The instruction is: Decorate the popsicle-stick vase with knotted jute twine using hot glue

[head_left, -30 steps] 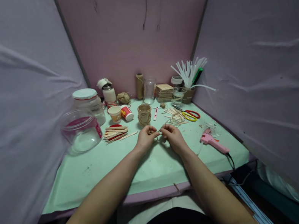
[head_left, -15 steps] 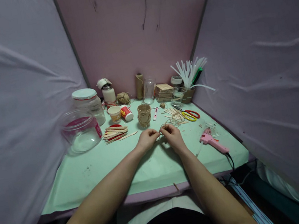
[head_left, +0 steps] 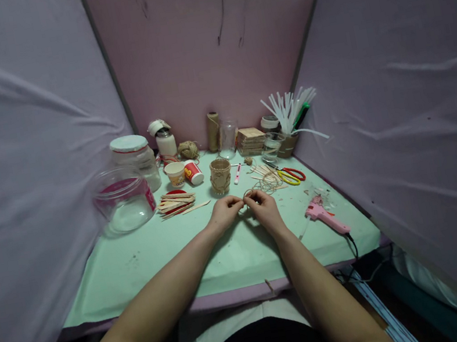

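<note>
My left hand (head_left: 226, 212) and my right hand (head_left: 262, 207) meet fingertip to fingertip over the front middle of the table. Both are closed in a pinch on a thin piece of twine, most of it hidden by the fingers. Loose loops of tan twine (head_left: 270, 184) lie just beyond my right hand. Straight behind my hands stands a small brown cup (head_left: 221, 177) with twine trim around it. Wooden craft sticks (head_left: 175, 202) are piled on a red disc to the left of the cup.
A pink glue gun (head_left: 325, 216) lies at the right with its cord over the edge. Scissors (head_left: 293, 175) with red and yellow handles rest behind it. A clear plastic tub (head_left: 126, 206) stands left. Jars, a twine ball (head_left: 188, 150) and stacked wooden squares (head_left: 251, 141) line the back.
Fingertips of both hands have shifted very slightly at the twine. Everything else stays where it was.
</note>
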Tool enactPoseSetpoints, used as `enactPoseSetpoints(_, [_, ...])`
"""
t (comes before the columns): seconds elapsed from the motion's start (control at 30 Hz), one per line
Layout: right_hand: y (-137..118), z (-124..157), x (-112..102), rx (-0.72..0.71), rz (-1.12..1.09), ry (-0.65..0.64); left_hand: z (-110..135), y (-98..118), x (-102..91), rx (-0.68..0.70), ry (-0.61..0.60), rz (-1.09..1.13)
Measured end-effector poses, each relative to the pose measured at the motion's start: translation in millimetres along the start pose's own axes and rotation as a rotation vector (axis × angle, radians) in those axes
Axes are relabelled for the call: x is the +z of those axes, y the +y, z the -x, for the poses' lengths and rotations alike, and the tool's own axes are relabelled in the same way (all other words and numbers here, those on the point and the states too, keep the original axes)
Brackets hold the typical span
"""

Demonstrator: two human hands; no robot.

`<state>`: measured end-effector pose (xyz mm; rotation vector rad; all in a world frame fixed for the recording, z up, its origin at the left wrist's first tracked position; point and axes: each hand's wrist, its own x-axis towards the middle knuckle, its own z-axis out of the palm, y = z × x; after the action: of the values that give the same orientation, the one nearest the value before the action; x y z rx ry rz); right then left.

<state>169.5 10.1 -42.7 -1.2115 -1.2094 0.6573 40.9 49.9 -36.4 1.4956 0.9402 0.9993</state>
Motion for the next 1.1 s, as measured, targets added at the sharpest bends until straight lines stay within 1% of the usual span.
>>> enactPoseSetpoints(0.07, [1.1,-0.3,0.1,0.024,-0.038,0.020,-1.4,-1.4,0.2,0.010,-0.011,-0.019])
enactPoseSetpoints(0.23, [8.3,-2.1,2.6,0.122,-0.161,0.154,-2.3,0.3,1.8,0.072,-0.062,-0.118])
enactPoseSetpoints(0.3, [11.0,-2.9,3.8,0.133,-0.170,0.172,-1.7,2.1,1.9,0.072,-0.068,-0.146])
enactPoseSetpoints(0.4, [11.7,-3.4,4.5,0.145,-0.174,0.169,-0.4,4.6,0.5,0.037,-0.072,-0.144])
enactPoseSetpoints(0.53, [6.2,-2.5,2.5,0.148,-0.159,0.109,1.5,5.7,-1.6,-0.046,-0.067,-0.065])
enactPoseSetpoints(0.67, [1.3,-1.0,0.8,0.135,-0.146,0.068,1.1,3.6,-1.8,-0.038,-0.005,0.015])
enactPoseSetpoints(0.8, [3.1,-1.1,0.5,0.072,-0.110,0.060,-1.7,0.5,-2.4,0.007,0.025,0.012])
enactPoseSetpoints(0.9, [6.5,-1.3,-0.2,-0.006,-0.057,0.056,-3.8,-1.2,-3.5,0.045,0.051,-0.016])
enactPoseSetpoints(0.97, [7.6,-0.7,-0.8,-0.083,0.018,0.047,-4.8,-1.9,-4.2,0.052,0.059,-0.028])
enactPoseSetpoints(1.1, [6.3,1.5,-2.1,-0.288,0.251,0.049,-5.0,-2.4,-5.2,0.074,0.053,-0.085])
